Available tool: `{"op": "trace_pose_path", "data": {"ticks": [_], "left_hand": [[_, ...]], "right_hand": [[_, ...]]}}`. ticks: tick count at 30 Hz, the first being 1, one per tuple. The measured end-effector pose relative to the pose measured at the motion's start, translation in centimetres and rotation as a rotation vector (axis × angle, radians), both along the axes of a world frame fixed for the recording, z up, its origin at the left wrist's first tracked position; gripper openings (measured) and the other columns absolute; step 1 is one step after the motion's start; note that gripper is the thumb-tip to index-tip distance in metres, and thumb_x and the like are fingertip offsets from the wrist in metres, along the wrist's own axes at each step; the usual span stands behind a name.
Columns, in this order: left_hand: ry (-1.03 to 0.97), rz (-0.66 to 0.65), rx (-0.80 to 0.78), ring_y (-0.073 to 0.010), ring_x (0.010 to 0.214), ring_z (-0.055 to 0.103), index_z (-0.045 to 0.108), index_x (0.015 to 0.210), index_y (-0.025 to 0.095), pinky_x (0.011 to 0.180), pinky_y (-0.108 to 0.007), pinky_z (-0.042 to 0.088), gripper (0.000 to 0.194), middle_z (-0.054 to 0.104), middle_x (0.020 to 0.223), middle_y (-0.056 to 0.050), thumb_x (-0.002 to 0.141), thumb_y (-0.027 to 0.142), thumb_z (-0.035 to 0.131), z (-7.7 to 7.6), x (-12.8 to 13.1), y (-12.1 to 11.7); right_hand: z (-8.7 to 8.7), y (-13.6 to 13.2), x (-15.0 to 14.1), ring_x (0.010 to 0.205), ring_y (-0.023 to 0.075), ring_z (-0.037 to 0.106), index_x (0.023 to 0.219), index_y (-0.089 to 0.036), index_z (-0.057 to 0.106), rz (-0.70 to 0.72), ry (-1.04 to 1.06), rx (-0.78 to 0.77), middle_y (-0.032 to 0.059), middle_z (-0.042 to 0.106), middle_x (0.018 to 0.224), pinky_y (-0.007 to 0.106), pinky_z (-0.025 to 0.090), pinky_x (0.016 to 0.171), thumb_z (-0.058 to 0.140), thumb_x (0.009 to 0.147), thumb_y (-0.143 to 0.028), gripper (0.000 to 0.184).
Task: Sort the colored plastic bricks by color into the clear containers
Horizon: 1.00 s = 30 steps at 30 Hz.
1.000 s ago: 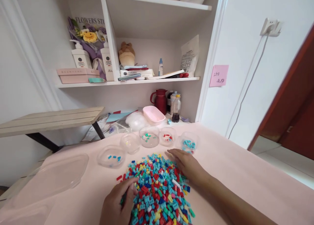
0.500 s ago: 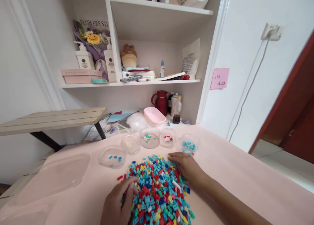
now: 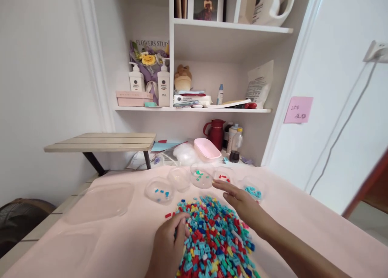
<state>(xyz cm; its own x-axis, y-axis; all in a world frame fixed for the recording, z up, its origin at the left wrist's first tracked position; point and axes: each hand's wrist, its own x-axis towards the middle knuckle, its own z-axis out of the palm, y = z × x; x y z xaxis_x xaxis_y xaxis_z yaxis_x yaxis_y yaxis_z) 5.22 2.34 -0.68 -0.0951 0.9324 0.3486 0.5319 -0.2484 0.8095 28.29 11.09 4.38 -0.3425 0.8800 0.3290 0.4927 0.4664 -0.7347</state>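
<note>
A pile of small toy building bricks [image 3: 209, 237] in turquoise, red, blue, yellow and green lies on the pink-covered table. At its left edge rests my left hand [image 3: 169, 241], fingers curled with thumb and index close together; what they hold, if anything, is hidden. My right hand [image 3: 244, 203] is over the far right side of the pile, fingers stretched toward the clear bowl of red bricks [image 3: 216, 170]. Nothing shows in it. Other clear containers hold blue bricks [image 3: 162, 193], green bricks [image 3: 198, 175] and turquoise bricks [image 3: 253, 192]. Another clear bowl [image 3: 178, 185] stands among them.
Clear plastic lids or trays [image 3: 100, 201] lie at the left. Behind the bowls are a pink basin [image 3: 207, 149], a red jug [image 3: 216, 134] and a bottle with dark liquid [image 3: 236, 144]. A wooden stand [image 3: 103, 142] is at the back left, below white shelves [image 3: 194, 109].
My right hand has lifted from the pile's edge and reached forward toward the red-brick bowl. The left hand keeps its place by the pile. The camera view has turned left.
</note>
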Motion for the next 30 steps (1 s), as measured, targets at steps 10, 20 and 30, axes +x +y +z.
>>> {"op": "trace_pose_path", "data": {"ticks": [10, 20, 30], "left_hand": [[-0.064, 0.034, -0.01, -0.0139, 0.054, 0.061, 0.069, 0.098, 0.019, 0.053, -0.021, 0.048, 0.04, 0.066, 0.061, -0.002, 0.091, 0.041, 0.037, 0.0, 0.1, 0.0], [-0.12, 0.017, -0.034, -0.014, 0.049, 0.06, 0.071, 0.096, 0.019, 0.05, -0.021, 0.048, 0.041, 0.065, 0.058, -0.001, 0.087, 0.047, 0.043, 0.5, -0.4, -0.1], [-0.078, 0.124, -0.07, -0.0149, 0.052, 0.059, 0.071, 0.094, 0.019, 0.054, -0.022, 0.049, 0.047, 0.064, 0.056, 0.002, 0.081, 0.058, 0.048, 1.2, -0.7, 0.1]], "right_hand": [[4.7, 5.6, -7.9, 0.127, 0.0209, 0.046, 0.102, -0.021, 0.071, 0.087, -0.021, 0.144, 0.0055, 0.049, 0.14, 0.038, 0.036, 0.106, 0.039, 0.084, -0.014, 0.037], [1.9, -1.4, 2.4, 0.106, 0.0258, 0.059, 0.09, -0.024, 0.07, -0.141, 0.184, -0.022, 0.0069, 0.069, 0.106, 0.04, 0.047, 0.092, 0.044, 0.086, -0.035, 0.029], [-1.5, -1.7, 5.6, 0.091, 0.023, 0.062, 0.088, -0.024, 0.07, -0.188, 0.037, 0.038, 0.0054, 0.069, 0.095, 0.038, 0.049, 0.08, 0.039, 0.085, -0.023, 0.031]]}}
